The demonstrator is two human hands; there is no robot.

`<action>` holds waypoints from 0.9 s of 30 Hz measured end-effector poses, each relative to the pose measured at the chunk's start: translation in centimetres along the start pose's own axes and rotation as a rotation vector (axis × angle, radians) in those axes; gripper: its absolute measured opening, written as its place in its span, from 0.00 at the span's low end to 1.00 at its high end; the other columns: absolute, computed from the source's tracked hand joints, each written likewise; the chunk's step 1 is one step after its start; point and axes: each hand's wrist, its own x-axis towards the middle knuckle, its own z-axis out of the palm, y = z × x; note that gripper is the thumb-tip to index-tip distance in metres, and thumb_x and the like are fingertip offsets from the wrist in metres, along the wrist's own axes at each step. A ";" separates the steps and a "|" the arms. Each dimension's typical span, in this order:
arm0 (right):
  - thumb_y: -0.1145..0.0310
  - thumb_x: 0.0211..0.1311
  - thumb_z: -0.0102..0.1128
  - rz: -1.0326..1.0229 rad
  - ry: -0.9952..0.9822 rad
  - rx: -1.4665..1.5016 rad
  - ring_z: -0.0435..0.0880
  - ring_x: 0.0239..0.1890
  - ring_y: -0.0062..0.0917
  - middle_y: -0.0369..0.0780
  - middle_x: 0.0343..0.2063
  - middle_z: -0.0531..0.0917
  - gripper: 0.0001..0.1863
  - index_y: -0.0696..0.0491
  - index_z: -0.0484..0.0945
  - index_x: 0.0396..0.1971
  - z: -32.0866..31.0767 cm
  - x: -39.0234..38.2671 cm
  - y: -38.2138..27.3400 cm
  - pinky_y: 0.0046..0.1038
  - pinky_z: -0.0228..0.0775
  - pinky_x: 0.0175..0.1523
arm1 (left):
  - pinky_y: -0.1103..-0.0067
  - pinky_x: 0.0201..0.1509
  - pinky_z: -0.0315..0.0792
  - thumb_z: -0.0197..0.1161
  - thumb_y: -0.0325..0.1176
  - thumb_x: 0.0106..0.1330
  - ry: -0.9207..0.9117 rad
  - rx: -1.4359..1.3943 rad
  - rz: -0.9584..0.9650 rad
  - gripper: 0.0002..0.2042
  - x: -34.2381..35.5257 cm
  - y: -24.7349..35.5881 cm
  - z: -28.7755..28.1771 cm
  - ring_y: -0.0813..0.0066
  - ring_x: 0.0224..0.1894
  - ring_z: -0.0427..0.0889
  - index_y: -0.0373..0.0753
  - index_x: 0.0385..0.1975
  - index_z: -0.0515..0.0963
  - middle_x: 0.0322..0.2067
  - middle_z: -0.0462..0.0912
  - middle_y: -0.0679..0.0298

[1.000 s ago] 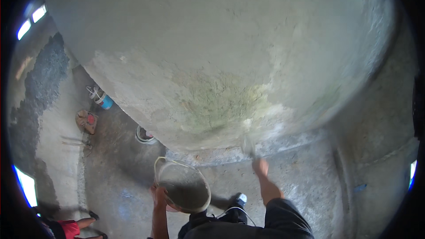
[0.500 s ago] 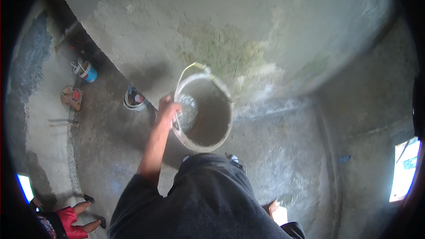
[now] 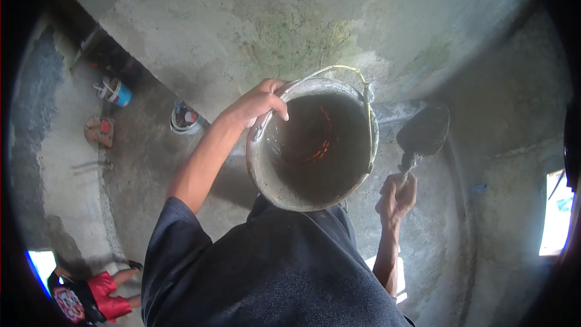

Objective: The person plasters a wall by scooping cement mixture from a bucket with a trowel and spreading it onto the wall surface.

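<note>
My left hand (image 3: 264, 103) grips the far left rim of a grey, cement-stained bucket (image 3: 289, 180), thumb over the edge and the other fingers mostly hidden outside. The bucket is held up before my body, its mouth toward me. Inside, the wall looks wet, with some orange-red marks or glints. A yellowish bail handle (image 3: 346, 68) stands out over its far right side. To the right of the bucket, my right hand (image 3: 397, 197) is closed around the handle of a trowel (image 3: 425, 131). The trowel's broad, dark blade points away from me and does not touch the bucket.
A rough concrete wall (image 3: 200, 30) rises ahead. On the floor at left stand a white bucket with things in it (image 3: 183, 120), a blue-and-white bucket (image 3: 118, 93) and a brown sack (image 3: 98, 131). A person in red shorts (image 3: 106, 293) is at the lower left.
The bucket has come nearer and turned, its bail handle now to the right. My left hand has shifted along with it. My right hand has risen from low right, bringing the trowel into view.
</note>
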 end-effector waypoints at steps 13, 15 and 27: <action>0.66 0.63 0.48 0.741 -0.947 0.254 0.72 0.28 0.21 0.39 0.33 0.72 0.23 0.62 0.64 0.55 2.0 -1.0 -7.1 0.21 0.67 0.33 | 0.82 0.28 0.68 0.57 0.17 0.36 -0.031 -0.017 -0.015 0.21 2.2 -1.6 -1.4 0.79 0.23 0.74 0.30 0.36 0.77 0.22 0.76 0.65; 0.69 0.64 0.45 0.994 -0.800 0.636 0.71 0.27 0.20 0.39 0.36 0.72 0.21 0.61 0.63 0.56 2.5 -0.9 -6.4 0.21 0.67 0.32 | 0.82 0.28 0.68 0.57 0.18 0.36 -0.070 0.007 -0.004 0.23 2.1 -0.9 -1.8 0.79 0.23 0.73 0.29 0.39 0.77 0.23 0.76 0.65; 0.69 0.61 0.49 1.293 -0.473 0.899 0.70 0.25 0.22 0.40 0.36 0.73 0.12 0.55 0.67 0.43 6.1 -1.3 -6.0 0.23 0.65 0.32 | 0.86 0.34 0.64 0.59 0.21 0.39 -0.189 0.103 0.002 0.19 2.5 -3.1 -1.0 0.86 0.28 0.71 0.31 0.37 0.78 0.26 0.76 0.71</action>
